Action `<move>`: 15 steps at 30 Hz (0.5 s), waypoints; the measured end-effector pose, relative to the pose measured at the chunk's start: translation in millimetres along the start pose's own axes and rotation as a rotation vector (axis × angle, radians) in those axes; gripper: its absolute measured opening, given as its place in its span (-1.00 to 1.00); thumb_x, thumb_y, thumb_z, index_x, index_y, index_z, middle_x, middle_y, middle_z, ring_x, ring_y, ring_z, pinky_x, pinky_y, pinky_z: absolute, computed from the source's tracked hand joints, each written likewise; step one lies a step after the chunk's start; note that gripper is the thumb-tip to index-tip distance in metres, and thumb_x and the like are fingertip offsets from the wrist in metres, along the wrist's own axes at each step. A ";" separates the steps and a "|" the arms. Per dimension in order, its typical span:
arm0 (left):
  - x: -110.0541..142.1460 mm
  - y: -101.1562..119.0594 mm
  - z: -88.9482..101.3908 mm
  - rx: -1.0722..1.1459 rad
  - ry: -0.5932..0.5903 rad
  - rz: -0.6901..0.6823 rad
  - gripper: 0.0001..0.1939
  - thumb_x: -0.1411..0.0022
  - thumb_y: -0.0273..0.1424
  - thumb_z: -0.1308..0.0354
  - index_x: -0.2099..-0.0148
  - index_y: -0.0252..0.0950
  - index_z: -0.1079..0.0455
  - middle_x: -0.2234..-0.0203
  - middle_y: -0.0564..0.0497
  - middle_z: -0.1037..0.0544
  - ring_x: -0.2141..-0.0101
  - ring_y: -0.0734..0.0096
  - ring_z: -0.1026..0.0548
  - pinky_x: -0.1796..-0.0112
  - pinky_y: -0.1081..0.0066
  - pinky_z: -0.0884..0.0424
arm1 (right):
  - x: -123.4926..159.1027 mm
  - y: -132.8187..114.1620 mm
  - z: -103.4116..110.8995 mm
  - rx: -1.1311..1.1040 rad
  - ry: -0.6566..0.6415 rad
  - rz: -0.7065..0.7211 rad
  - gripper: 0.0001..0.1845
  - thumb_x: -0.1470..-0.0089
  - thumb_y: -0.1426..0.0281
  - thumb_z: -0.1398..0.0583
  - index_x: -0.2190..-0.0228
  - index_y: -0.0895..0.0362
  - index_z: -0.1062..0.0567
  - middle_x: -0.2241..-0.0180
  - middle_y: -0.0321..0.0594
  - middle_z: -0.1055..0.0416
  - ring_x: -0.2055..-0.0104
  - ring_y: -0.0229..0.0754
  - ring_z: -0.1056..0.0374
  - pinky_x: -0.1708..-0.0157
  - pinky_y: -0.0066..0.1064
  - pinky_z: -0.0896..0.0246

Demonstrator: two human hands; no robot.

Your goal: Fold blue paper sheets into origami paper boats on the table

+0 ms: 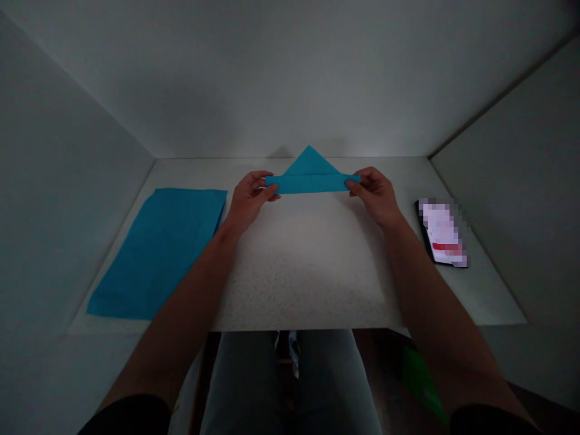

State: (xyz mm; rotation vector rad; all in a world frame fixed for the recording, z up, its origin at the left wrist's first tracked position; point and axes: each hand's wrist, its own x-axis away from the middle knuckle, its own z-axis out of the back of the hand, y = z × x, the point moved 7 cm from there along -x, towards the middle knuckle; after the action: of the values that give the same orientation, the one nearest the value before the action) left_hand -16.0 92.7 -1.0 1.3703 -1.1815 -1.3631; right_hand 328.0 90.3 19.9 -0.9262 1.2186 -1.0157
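Note:
Between my hands a folded blue sheet (pixel 312 183) is held up above the far part of the table. It has a straight band along the bottom and a triangular point rising behind it; whether it is paper or cloth, I cannot tell. My left hand (pixel 251 193) pinches the band's left end, thumb in front and fingers behind. The right end is gripped the same way by my right hand (pixel 375 192). Left of my left hand lies a larger flat blue sheet (pixel 158 251), partly covered by my forearm.
A phone (pixel 443 232) with its screen lit lies on the right side of the speckled white table (pixel 308 272). Pale walls (pixel 290 72) close in the table at the back and both sides. My legs (pixel 290 386) are below the near edge, with a green object (pixel 421 380) at lower right.

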 end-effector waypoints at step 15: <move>6.5 2.9 -17.3 -0.017 -0.149 0.053 -0.45 -0.15 0.18 -0.55 0.24 -0.23 -0.64 0.28 -0.10 -0.75 0.23 0.26 -0.71 0.22 0.33 -0.66 | -1.7 16.4 4.0 -0.021 0.038 -0.114 -0.38 0.03 -0.20 -0.57 0.28 -0.01 -0.56 0.30 -0.30 -0.57 0.26 -0.19 -0.54 0.28 -0.38 -0.46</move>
State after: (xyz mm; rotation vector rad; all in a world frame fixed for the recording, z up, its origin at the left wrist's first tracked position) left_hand 0.9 84.9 1.4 1.2342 -1.2914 -1.4548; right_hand 333.6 96.8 5.2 -1.0063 1.2206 -1.1174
